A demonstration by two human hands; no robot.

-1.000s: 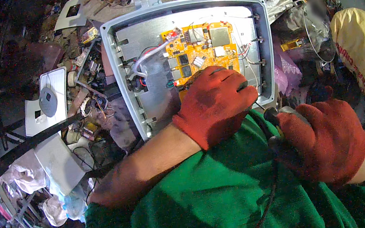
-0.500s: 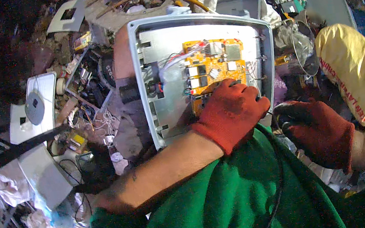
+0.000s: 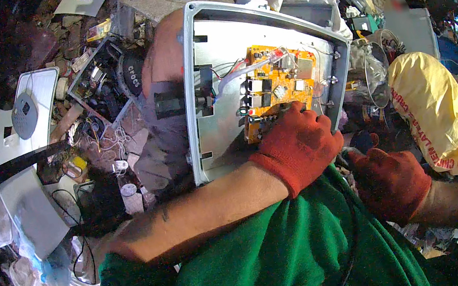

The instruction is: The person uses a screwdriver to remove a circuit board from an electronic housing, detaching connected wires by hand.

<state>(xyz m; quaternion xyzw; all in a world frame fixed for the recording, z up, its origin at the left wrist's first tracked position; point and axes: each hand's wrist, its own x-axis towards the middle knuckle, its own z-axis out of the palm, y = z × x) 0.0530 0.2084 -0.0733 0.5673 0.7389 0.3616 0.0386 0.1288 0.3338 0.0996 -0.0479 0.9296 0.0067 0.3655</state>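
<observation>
A grey shallow metal box (image 3: 192, 113) with a bright inner plate tilts in front of me. An orange circuit board (image 3: 293, 91) lies inside it, with a grey cable (image 3: 238, 73) and thin wires running to its upper left. My left hand (image 3: 297, 145), in a red glove, has its fingers curled at the board's lower end; what they grip is hidden. By the box's lower right corner, my right hand (image 3: 390, 181) is closed in a red glove with dark fingers. Something at its fingertips is too dark to name. Close by, a black cable (image 3: 352, 219) hangs down over my green garment (image 3: 260, 259).
A yellow printed sack (image 3: 438, 108) stands at right, beside a clear plastic bag (image 3: 373, 73). White panels (image 3: 47, 107), a dark frame with parts (image 3: 101, 82) and white cords (image 3: 126, 141) lie left. A dark shoe (image 3: 131, 74) and mixed scrap surround the box.
The box appears further right and higher in view, tilted slightly more. My right hand shows a little further left and lower. The left stays at the board's lower end.
</observation>
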